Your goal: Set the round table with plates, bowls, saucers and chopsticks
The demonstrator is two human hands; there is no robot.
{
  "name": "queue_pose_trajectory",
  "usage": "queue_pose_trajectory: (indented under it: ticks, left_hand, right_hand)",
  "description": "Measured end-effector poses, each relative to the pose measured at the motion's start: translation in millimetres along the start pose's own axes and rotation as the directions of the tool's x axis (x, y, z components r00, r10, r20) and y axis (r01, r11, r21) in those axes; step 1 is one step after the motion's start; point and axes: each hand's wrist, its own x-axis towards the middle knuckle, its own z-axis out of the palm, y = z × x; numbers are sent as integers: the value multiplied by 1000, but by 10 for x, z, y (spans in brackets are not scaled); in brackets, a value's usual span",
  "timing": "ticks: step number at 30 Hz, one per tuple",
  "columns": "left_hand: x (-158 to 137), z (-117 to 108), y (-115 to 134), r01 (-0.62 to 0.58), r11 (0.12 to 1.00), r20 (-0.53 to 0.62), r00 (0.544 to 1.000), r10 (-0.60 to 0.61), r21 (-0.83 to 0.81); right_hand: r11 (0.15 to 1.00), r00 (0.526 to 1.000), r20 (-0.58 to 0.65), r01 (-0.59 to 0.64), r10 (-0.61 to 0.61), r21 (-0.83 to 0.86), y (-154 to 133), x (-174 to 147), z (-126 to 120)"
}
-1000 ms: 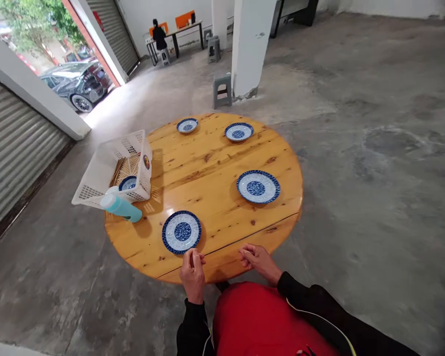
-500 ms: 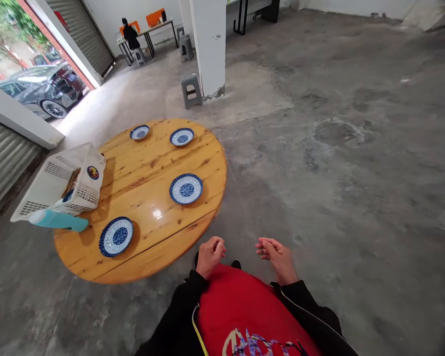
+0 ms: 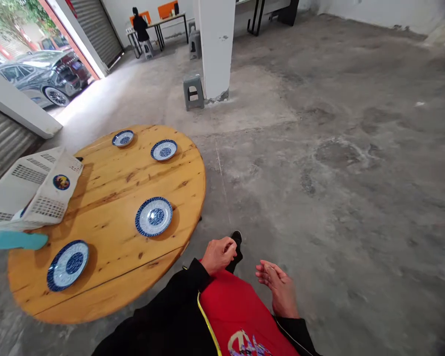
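My left hand (image 3: 219,254) is in front of my red shirt, its fingers curled in loosely with nothing visible in them. To its right, my right hand (image 3: 278,288) hangs free over the floor, fingers gently bent and apart from the palm, holding nothing. Nearest to my left hand is a round wooden table (image 3: 122,175). Blue-and-white plates lie spread around its top: a near-right plate (image 3: 154,216), a near-left plate (image 3: 67,265), a far-right plate (image 3: 163,150) and a far-left plate (image 3: 122,138). Neither hand touches the table or plates.
On the table's left edge stands a white plastic basket (image 3: 52,195), with a turquoise bottle-like object (image 3: 17,239) before it. A grey stool (image 3: 193,92) stands by a white pillar (image 3: 218,49). Further back, a person (image 3: 140,27) is at a desk. A car (image 3: 44,76) is outside.
The view has moved forward and turned right, so the table, plates and basket shift left and lower. One of my shoes now shows ahead of me. Both hands keep much the same pose.
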Motion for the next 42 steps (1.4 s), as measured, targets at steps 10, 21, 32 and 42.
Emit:
queue_pose_trajectory:
  ticks: [10,21,32,42]
  left_hand:
    - [1985,-1,674,-7,993,-71,997,-2,-121]
    - [3195,-327,860,148,972,-279,940,-195,-181]
    - [4624,-1062,1338,292,943,-569,754,-329,-158]
    - [5560,-1823,1089,358,883,-595,653,-469,-303]
  right_hand:
    - [999,983,-182,26,-30,-23,-1243,1336,-405]
    - [935,982,166,-27,91,-353,-2429,3064,472]
    - [928,914,404,113,43,-354,-4197,4799,2000]
    - [856,731,626,115,270,-504,-4417,5208,3600]
